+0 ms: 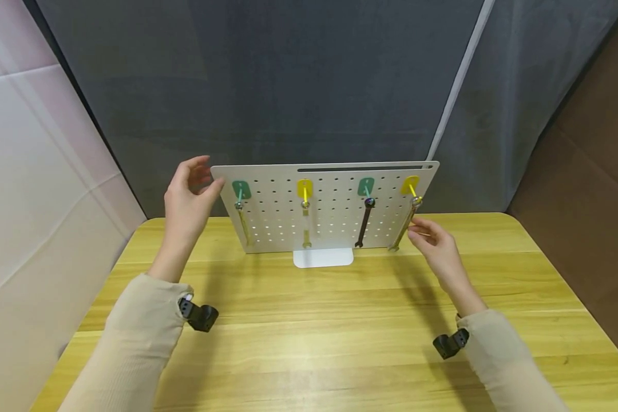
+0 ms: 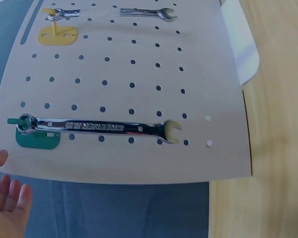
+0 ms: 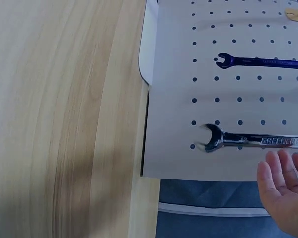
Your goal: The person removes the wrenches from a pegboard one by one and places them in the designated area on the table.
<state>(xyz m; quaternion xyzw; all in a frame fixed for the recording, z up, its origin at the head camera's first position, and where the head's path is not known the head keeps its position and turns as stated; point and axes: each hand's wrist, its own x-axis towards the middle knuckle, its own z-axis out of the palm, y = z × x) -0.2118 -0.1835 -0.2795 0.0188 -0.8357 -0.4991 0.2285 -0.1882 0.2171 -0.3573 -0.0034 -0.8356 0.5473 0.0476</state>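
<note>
**Right Hand at the Right Wrench**

Note the working position: the right wrench [image 1: 404, 225] hangs by its ring end from the yellow hook [image 1: 408, 184] near the top right corner of the board [image 1: 262, 171]. Its long axis runs down the board, nearly parallel to the right edge. The forked end lies above the bottom edge, near the bottom right corner, and is blurred in the right wrist view.

Your right hand [image 1: 438, 252] is the nearer hand. It stands just outside the board's right edge, so the wrench shank lies directly to the left of your fingertips. Your fingers are extended and loose, with no grasp visible. Your thumb overlaps the shank in the right wrist view; contact cannot be confirmed.

Your left hand [image 1: 187, 197] is at the opposite side, beside the top left corner, fingers relaxed and holding nothing. The thumb tip overlaps the left edge; whether it touches cannot be told. Nearest to it is the left wrench [image 2: 102, 127], on a green hook [image 2: 38, 141].

Between these hang the dark wrench [image 1: 363, 224] and the middle wrench [image 1: 306, 236]. The board stands upright toward the far edge of the bench [image 1: 314, 326], its white foot [image 1: 323, 258] projecting toward you.
</note>
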